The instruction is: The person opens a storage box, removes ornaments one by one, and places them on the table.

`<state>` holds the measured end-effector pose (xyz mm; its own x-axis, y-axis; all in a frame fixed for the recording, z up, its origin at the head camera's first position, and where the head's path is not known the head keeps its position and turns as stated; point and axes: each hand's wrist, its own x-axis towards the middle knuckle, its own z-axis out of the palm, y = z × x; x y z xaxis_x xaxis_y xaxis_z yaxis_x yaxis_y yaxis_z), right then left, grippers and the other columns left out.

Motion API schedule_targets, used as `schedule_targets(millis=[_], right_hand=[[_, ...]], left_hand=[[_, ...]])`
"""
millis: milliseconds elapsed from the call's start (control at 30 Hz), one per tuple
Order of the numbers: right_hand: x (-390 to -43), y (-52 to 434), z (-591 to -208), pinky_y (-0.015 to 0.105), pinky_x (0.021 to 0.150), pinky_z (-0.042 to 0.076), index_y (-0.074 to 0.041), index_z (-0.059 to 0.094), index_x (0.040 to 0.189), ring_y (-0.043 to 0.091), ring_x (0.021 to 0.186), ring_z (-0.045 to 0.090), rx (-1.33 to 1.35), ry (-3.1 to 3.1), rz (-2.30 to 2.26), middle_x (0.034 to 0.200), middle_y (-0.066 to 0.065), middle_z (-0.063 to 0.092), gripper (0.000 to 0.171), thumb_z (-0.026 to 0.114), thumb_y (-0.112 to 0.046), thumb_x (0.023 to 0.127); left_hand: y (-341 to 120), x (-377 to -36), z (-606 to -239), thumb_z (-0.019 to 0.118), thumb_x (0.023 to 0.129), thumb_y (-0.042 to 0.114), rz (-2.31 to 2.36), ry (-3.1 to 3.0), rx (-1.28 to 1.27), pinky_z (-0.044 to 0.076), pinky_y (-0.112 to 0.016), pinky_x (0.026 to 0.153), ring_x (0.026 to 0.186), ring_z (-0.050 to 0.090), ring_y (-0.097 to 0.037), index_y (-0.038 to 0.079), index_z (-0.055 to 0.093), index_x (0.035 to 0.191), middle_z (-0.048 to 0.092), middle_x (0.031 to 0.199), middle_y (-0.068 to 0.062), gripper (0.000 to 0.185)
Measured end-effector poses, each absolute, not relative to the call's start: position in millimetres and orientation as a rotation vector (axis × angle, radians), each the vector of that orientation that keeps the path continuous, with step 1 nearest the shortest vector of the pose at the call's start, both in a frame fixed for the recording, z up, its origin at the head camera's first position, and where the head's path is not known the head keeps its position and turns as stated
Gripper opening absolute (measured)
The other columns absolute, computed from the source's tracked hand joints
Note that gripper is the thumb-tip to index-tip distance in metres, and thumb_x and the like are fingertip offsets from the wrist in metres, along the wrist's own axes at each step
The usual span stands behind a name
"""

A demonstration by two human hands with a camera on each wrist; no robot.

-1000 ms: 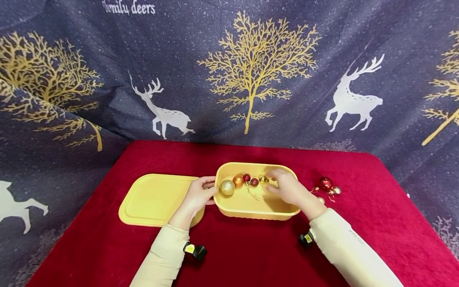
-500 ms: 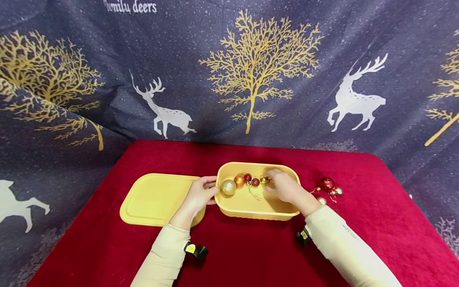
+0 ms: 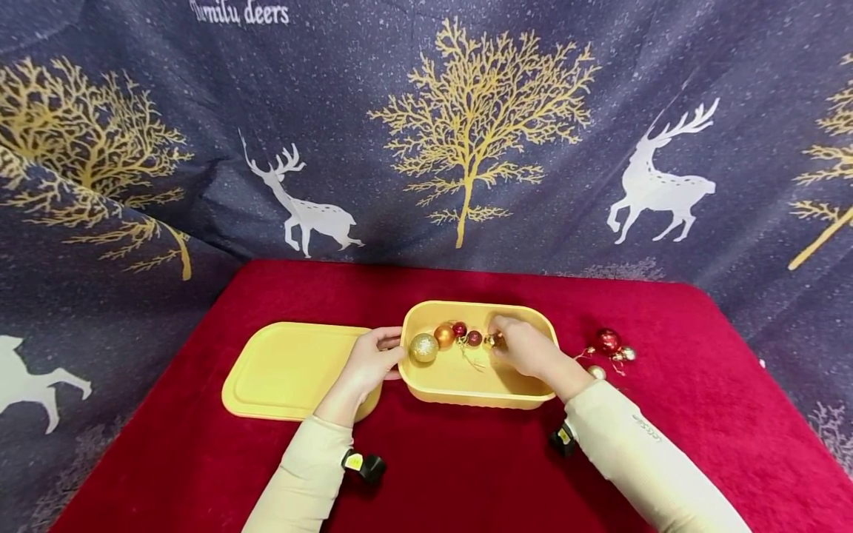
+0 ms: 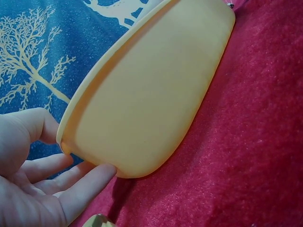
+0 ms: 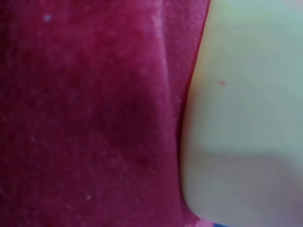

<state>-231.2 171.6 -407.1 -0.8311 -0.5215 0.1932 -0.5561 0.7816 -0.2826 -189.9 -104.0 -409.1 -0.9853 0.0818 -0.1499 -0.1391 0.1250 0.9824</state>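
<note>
A yellow plastic box (image 3: 476,389) stands mid-table on the red cloth. Inside it lie a gold glitter ball (image 3: 423,347), an orange ball (image 3: 443,335) and two small red balls (image 3: 459,329). My left hand (image 3: 366,363) grips the box's left end. In the left wrist view its thumb (image 4: 28,127) lies by the rim and its fingers (image 4: 80,187) touch the outer wall of the box (image 4: 151,99). My right hand (image 3: 526,344) reaches into the box, its curled fingertips pinching a small gold bauble (image 3: 493,341). The right wrist view shows only the box wall (image 5: 246,118) and cloth.
The yellow lid (image 3: 293,368) lies flat left of the box, partly under my left hand. A red bauble (image 3: 607,341) and small gold ones (image 3: 626,354) sit on the cloth right of the box. A dark deer-print curtain (image 3: 466,148) hangs behind the table.
My right hand has shifted a little left inside the box, closing its fingertips over the small gold bauble. The left hand and the box have stayed put.
</note>
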Motion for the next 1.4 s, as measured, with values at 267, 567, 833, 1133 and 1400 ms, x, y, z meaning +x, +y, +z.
schedule_targets(millis=[267, 567, 833, 1133, 1400], right_hand=[[-228.6, 172.9, -402.7, 0.034, 0.071, 0.053, -0.005, 0.060, 0.095, 0.018, 0.079, 0.061, 0.877, -2.813, 0.491, 0.085, 0.003, 0.064, 0.023, 0.072, -0.008, 0.077], [-224.1, 174.2, -388.5, 0.037, 0.081, 0.054, -0.006, 0.062, 0.098, 0.020, 0.090, 0.064, 0.868, -2.702, 0.546, 0.092, 0.004, 0.066, 0.021, 0.071, -0.013, 0.080], [-215.9, 177.7, -371.8, 0.040, 0.085, 0.052, -0.006, 0.064, 0.104, 0.022, 0.094, 0.062, 0.788, -2.678, 0.633, 0.100, 0.007, 0.066, 0.025, 0.070, -0.017, 0.082], [-209.4, 186.5, -363.2, 0.040, 0.086, 0.052, -0.007, 0.064, 0.105, 0.022, 0.096, 0.062, 0.752, -2.579, 0.690, 0.102, 0.007, 0.066, 0.027, 0.072, -0.017, 0.081], [-204.5, 193.6, -361.4, 0.040, 0.087, 0.052, -0.004, 0.065, 0.105, 0.023, 0.097, 0.062, 0.712, -2.469, 0.733, 0.101, 0.009, 0.067, 0.030, 0.075, -0.012, 0.078]], left_hand=[[-103.9, -190.4, -411.6, 0.053, 0.086, 0.000, 1.988, 2.208, -0.056, 0.060, -0.037, 0.069, 0.102, 0.063, -0.035, -0.004, 0.050, 0.131, 0.057, 0.124, -0.028, 0.046], [-104.2, -190.7, -413.0, 0.053, 0.085, 0.000, 1.982, 2.220, -0.060, 0.060, -0.037, 0.070, 0.102, 0.063, -0.034, -0.004, 0.050, 0.131, 0.057, 0.124, -0.027, 0.047], [-104.5, -191.8, -412.8, 0.053, 0.085, 0.000, 1.974, 2.218, -0.062, 0.059, -0.037, 0.072, 0.104, 0.063, -0.034, -0.002, 0.050, 0.132, 0.057, 0.125, -0.026, 0.048], [-104.6, -192.1, -412.7, 0.053, 0.085, 0.001, 1.990, 2.208, -0.052, 0.059, -0.039, 0.071, 0.106, 0.061, -0.039, -0.003, 0.049, 0.133, 0.056, 0.126, -0.028, 0.048], [-104.8, -191.5, -413.1, 0.053, 0.085, 0.001, 1.992, 2.207, -0.044, 0.059, -0.038, 0.072, 0.107, 0.061, -0.039, -0.004, 0.048, 0.133, 0.055, 0.127, -0.029, 0.048]])
